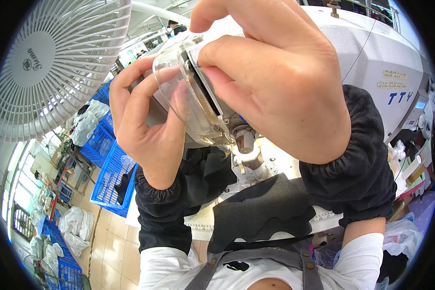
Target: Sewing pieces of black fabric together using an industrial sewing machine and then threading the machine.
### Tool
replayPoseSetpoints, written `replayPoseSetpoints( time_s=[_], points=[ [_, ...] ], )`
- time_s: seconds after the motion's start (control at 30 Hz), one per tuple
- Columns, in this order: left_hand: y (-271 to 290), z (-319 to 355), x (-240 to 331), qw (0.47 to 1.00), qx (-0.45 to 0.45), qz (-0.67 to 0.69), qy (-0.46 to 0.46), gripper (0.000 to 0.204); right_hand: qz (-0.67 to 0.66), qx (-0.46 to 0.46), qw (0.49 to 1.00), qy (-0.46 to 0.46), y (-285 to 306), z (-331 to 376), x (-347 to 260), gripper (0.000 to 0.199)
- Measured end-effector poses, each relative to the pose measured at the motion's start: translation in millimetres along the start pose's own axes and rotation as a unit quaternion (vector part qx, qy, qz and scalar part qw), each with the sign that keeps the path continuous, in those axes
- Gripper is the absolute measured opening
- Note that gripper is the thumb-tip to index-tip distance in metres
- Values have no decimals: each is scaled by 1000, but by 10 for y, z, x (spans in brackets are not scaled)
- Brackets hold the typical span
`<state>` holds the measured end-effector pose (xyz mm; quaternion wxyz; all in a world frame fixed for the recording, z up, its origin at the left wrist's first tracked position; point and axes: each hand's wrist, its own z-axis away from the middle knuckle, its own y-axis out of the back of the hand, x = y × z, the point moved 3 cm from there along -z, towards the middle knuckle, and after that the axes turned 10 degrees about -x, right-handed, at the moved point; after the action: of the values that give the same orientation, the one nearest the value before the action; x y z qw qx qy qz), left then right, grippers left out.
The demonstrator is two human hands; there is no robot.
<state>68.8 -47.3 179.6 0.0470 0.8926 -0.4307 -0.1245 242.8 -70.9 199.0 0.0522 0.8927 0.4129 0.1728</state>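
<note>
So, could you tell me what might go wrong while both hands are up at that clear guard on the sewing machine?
The left hand and right hand both pinch the clear guard close to the machine head; fingers could get nipped if it snaps in or slips. The hands hide much of the guard, so it may seat crooked. The black fabric lies loose under the presser area and could shift or snag.

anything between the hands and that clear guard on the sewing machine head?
Nothing visible. The left hand already grips the clear plastic guard at its curved edge, and the right hand presses fingertips on the machine head's face plate just behind it. Black fabric lies lower, apart.
</note>
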Motion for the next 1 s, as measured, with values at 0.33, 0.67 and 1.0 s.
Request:
replayPoseSetpoints(
  time_s=[0.33,0.67,1.0],
  points=[
    [-42,-32,-11,1000,9,-8,-22,21,6,-2,1000,-4,-33,-23,7,18],
    [45,49,-83,997,6,-63,-49,16,8,-12,1000,-20,28,-18,-23,16],
    [476,549,-73,837,-76,534,94,19,14,-47,994,-95,160,312,-287,17]
  ],
)
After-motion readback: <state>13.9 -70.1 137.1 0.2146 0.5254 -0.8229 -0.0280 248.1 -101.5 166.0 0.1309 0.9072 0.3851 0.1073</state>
